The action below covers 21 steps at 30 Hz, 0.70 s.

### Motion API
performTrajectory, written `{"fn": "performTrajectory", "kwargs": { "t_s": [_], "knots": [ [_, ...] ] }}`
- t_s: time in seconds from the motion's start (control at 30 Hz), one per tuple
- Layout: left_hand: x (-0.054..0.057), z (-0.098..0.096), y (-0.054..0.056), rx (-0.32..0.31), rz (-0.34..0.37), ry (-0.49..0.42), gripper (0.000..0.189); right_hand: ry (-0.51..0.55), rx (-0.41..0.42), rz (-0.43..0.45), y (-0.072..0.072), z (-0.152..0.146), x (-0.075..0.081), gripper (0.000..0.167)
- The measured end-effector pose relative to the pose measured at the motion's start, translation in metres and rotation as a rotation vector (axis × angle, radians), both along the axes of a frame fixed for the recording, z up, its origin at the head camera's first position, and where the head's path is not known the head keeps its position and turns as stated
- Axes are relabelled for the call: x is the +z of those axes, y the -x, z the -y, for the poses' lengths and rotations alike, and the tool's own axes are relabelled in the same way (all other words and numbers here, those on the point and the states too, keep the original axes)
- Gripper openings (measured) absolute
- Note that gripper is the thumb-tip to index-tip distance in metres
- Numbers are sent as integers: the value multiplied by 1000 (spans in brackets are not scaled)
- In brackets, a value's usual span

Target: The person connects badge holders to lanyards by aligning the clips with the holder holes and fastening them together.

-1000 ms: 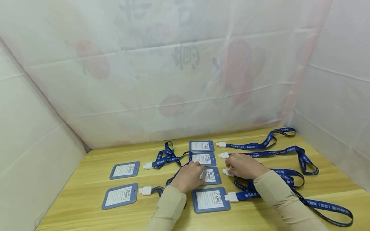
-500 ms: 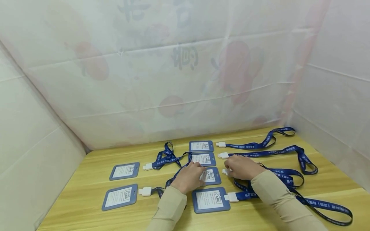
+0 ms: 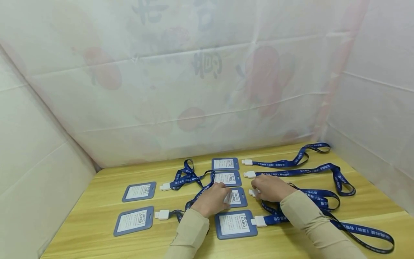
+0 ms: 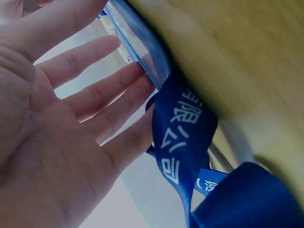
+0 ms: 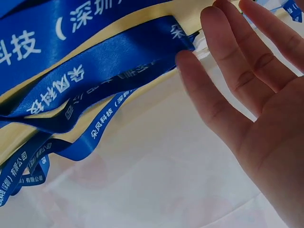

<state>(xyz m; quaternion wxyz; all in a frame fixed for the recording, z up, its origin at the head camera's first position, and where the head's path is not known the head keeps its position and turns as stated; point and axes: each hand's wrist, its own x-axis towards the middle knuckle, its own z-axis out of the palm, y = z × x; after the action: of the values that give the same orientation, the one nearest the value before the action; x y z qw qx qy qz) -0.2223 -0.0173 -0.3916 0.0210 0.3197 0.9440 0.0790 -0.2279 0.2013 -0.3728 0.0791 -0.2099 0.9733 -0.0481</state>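
Fingers of the left hand [image 3: 211, 199] lie over the left end of a blue card holder [image 3: 243, 202]; in the left wrist view they are nearly straight and slightly spread, though whether thumb and index pinch the holder cannot be told. Opposite, the right hand [image 3: 271, 187] pinches a white clip [image 3: 252, 192] between thumb and fingers, its other fingers loosely extended and apart in the right wrist view.

That holder is third from the back in a column of four at mid-table. It has a blue frame with rounded corners, and it lies flat, its long axis running left to right, its slotted end pointing right. The clip's tip points left toward that slot, a gap between them.

Within the frame sits a white paper card [image 3: 234, 196] printed "ID/IC CARD" in a box near the slotted end. The nearest holder [image 3: 220, 235] contains a like card, and another white clip [image 3: 260, 221] overlaps its slotted end. Two holders behind and two at the left also contain printed cards.

Dark-blue lanyards [image 3: 343, 181] with white lettering trail rightward, one passing beside the left hand's fingers. Beige sleeves [image 3: 191, 230] cover both forearms above the yellow wood-grain table [image 3: 93, 219]; a pale, faintly patterned sheet [image 3: 155, 90] hangs behind it.
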Motion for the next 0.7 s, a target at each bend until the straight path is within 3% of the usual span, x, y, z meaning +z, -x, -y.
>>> {"fn": "performTrajectory", "kwargs": {
  "t_s": [0.7],
  "knots": [
    [1,1,-3,18,13,-3,40,-40,43,-80,0,1,-7,14]
  ]
}}
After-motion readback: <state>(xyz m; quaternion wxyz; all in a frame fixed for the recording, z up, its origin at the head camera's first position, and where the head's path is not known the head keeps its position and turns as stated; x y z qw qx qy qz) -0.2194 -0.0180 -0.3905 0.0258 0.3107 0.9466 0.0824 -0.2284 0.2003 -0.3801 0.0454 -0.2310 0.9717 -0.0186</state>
